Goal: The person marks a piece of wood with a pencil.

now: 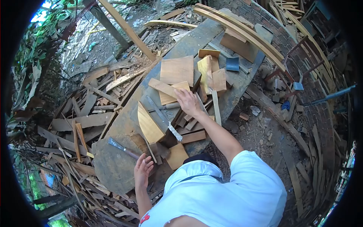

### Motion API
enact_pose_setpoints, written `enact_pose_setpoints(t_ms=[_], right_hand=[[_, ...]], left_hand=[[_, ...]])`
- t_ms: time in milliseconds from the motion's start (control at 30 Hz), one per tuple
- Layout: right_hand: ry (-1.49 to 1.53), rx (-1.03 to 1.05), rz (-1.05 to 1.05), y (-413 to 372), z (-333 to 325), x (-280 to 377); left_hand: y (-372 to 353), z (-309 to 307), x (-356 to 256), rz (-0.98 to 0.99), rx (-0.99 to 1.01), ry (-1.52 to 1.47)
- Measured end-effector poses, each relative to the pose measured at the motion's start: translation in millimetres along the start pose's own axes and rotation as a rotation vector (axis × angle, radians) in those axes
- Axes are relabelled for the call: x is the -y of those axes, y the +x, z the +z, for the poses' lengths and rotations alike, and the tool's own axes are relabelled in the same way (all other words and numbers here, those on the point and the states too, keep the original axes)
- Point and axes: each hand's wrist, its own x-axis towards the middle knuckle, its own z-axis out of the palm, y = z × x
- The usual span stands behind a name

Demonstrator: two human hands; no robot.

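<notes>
My right hand (pixel 187 101) reaches over the bench with its fingers on the near end of a rectangular wooden block (pixel 162 88). That block lies across a flat square board (pixel 174 94). Below and to the left, my left hand (pixel 143 170) hovers at the bench edge, fingers loosely bent and apart, holding nothing. Close to its fingertips is the handle of a chisel (pixel 123 148), which lies on the bench. Between my hands are a curved wedge of wood (pixel 148 123) and a long blade (pixel 158 109) with a white-wrapped handle (pixel 174 133).
The worn bench (pixel 113 170) carries more cut blocks (pixel 177 70), a yellowish piece (pixel 205 73) and a dark blue sheet (pixel 232 64). Long curved slats (pixel 242 34) cross its far end. Scrap wood (pixel 83 117) heaps up left; a brick wall (pixel 280 32) stands right.
</notes>
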Motion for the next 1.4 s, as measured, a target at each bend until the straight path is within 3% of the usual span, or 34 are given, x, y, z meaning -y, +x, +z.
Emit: enact_pose_setpoints(t_ms=[33, 100, 233, 300, 367, 433, 467, 533, 633, 800, 867, 967, 1000, 1067, 1233, 1300, 1367, 1400], right_hand=[[0.004, 0.010, -0.004, -2.3, -1.4, -4.4], [0.119, -0.192, 0.072, -6.8, -3.7, -15.4], [0.208, -0.378, 0.388, -36.4, 7.6, -53.4], [0.136, -0.404, 0.550, -58.5, 14.0, -68.3], [0.060, -0.458, 0.623, -82.7, 10.2, -76.4], [0.025, -0.502, 0.762, -107.5, 15.5, -87.3], [0.030, -0.472, 0.758, -119.2, 20.4, -89.2], [-0.185, -0.354, 0.950, -138.4, 23.5, -93.3], [-0.114, -0.155, 0.906, -161.9, 33.9, -129.4], [-0.069, -0.321, 0.762, -131.2, 2.8, -130.9], [0.070, -0.332, 0.525, -110.2, -15.3, -120.9], [0.287, -0.062, 0.708, -76.6, -29.3, -123.1], [0.290, -0.061, 0.702, -73.2, -25.6, -127.4], [0.185, -0.150, 0.536, -67.6, -14.9, -130.8], [0.145, -0.250, 0.470, -66.4, -19.8, -92.1], [-0.189, -0.332, 0.235, -67.3, -24.1, -78.9], [-0.264, -0.329, 0.189, -73.2, -25.4, -65.4], [-0.216, -0.135, 0.178, -81.1, -18.6, -67.4]], left_hand=[[1.4, 0.7, -0.7, 0.007, -0.011, -0.003], [3.6, -2.4, -2.0, 0.019, -0.067, -0.010], [8.2, -21.4, 2.7, 0.125, -0.251, 0.097], [8.5, -14.1, -1.6, 0.101, -0.363, 0.150], [10.1, -16.0, -1.3, 0.233, -0.475, 0.347], [13.9, -3.6, -7.8, 0.246, -0.539, 0.418], [15.2, 2.7, -10.5, 0.294, -0.528, 0.464], [19.4, 9.3, -11.4, 0.323, -0.533, 0.503], [28.9, 17.5, -5.0, 0.345, -0.458, 0.485], [27.9, 15.0, 2.3, 0.390, -0.402, 0.559], [25.5, 16.0, 6.7, 0.378, -0.398, 0.551], [24.6, 15.7, 6.0, 0.360, -0.387, 0.548], [24.3, 14.3, 5.3, 0.357, -0.379, 0.554], [22.2, 11.2, 3.1, 0.362, -0.384, 0.558], [12.8, 9.1, 5.1, 0.277, -0.408, 0.512], [9.5, 4.3, 9.8, 0.268, -0.402, 0.543], [8.0, -2.1, 10.3, 0.268, -0.396, 0.582], [7.7, -4.1, 10.5, 0.256, -0.384, 0.550]])
